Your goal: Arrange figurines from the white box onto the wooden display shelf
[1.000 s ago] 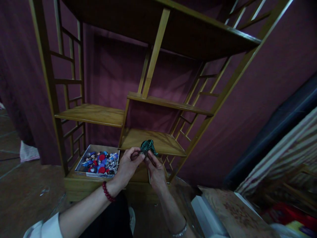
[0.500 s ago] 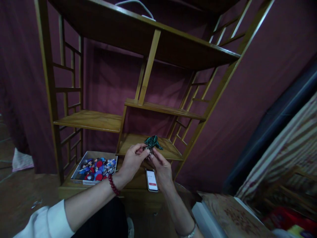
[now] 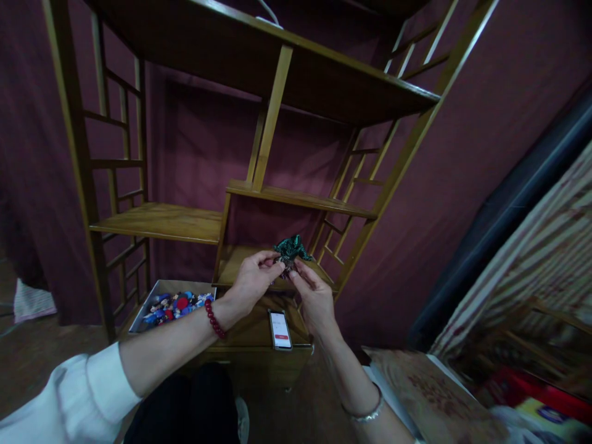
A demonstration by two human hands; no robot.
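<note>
In front of the lower shelf, my left hand (image 3: 256, 275) pinches the near end of a shiny dark green cloth piece (image 3: 292, 246) between thumb and fingers. The cloth is bunched and looks a little like a bow. A small glittering part (image 3: 285, 266) below it sits between both hands; its exact kind is too small to make out. From the other side, the thumb and fingers of my right hand (image 3: 316, 299) close on the same piece. A phone (image 3: 280, 330) with a lit white screen lies on the wooden surface just below my hands.
A shallow cardboard box (image 3: 160, 290) full of small blue, red and white items stands left of the phone, partly behind my left forearm. The wooden shelf unit (image 3: 160, 220) rises ahead. Low at the right lies a patterned brown board (image 3: 430, 388), beside a striped cloth (image 3: 522, 265).
The cloth piece and both hands have moved slightly up and right in view, and more of the green cloth shows. The view has shifted, and my left forearm covers more of the box.
</note>
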